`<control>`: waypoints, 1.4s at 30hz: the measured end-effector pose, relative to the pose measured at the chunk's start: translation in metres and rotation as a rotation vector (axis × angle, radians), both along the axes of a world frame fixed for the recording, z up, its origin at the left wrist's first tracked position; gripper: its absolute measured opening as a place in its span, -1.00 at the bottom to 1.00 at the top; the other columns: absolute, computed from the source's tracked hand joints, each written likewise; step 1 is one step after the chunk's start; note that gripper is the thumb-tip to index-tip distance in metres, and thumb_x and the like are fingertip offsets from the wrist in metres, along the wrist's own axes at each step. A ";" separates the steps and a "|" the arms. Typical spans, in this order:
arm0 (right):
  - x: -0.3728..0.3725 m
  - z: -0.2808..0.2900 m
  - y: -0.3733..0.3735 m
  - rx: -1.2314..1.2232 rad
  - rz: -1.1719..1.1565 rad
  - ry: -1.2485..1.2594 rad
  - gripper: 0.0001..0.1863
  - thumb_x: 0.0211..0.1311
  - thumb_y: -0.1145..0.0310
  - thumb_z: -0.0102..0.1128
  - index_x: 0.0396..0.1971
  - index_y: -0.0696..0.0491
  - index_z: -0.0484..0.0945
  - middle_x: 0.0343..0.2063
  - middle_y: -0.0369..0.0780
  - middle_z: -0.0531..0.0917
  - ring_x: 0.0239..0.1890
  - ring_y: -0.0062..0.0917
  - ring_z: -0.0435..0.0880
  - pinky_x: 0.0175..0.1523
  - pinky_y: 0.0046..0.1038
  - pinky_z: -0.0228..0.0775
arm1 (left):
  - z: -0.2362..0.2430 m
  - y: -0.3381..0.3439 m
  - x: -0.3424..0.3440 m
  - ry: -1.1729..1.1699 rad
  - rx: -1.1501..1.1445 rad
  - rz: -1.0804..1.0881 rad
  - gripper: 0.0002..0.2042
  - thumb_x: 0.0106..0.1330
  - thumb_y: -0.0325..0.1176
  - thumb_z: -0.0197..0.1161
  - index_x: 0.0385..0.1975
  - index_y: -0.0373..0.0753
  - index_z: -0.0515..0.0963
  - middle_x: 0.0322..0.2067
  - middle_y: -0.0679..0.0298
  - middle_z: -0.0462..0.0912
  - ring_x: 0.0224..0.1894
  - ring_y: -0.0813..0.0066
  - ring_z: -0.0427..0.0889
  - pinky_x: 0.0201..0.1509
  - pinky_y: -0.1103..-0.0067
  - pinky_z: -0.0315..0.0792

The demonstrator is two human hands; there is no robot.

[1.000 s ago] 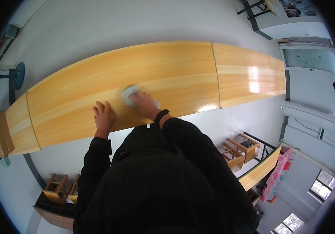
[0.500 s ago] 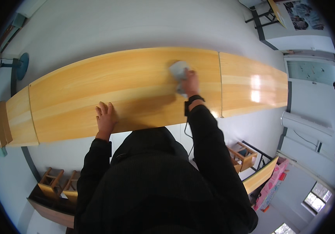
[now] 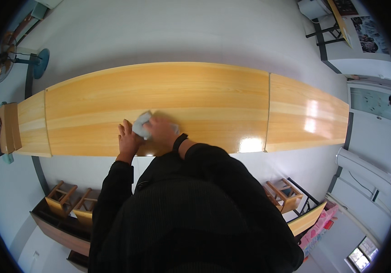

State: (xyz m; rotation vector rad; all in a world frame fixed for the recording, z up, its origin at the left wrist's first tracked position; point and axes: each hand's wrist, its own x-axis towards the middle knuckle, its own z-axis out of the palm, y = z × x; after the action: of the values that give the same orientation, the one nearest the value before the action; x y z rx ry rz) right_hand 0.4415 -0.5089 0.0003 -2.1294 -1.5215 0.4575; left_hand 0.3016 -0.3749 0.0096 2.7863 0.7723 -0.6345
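Observation:
A long wooden table (image 3: 213, 93) stretches across the view in front of me. My right hand (image 3: 161, 130), slightly blurred, presses a light grey cloth (image 3: 142, 126) against the tabletop near its front edge. Part of the cloth shows on either side of the fingers. Just left of it, my left hand (image 3: 128, 142) rests on the wood with its fingers spread and nothing in them. The cloth's left end lies close beside the left hand; whether they touch I cannot tell.
Seams divide the tabletop into sections. A cardboard box (image 3: 10, 129) sits at the table's left end, with a standing fan (image 3: 41, 63) beyond it. Wooden stools (image 3: 61, 198) stand behind me on the left, another stool (image 3: 286, 195) on the right.
My right hand has swept the cloth leftward and nearer to me, from the right part of the table to beside my left hand. The left hand stays on the table.

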 end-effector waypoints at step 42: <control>0.081 -0.010 0.211 -0.134 -0.800 -0.173 -0.55 -0.08 0.22 0.32 -0.10 -0.14 0.45 -0.17 -0.16 0.46 -0.05 -0.17 0.44 -0.11 -0.08 0.32 | 0.032 0.073 -0.062 -0.411 -0.410 0.006 -0.31 -0.03 -0.34 0.40 0.18 -0.22 0.29 0.27 -0.17 0.06 0.28 -0.24 0.14 0.23 0.23 0.30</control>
State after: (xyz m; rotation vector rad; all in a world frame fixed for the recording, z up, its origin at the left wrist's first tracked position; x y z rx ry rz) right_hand 0.5229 -0.2982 -0.0095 -2.6956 -0.6079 0.0857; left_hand 0.2396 -0.3022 0.0417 2.4124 0.4978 -0.1744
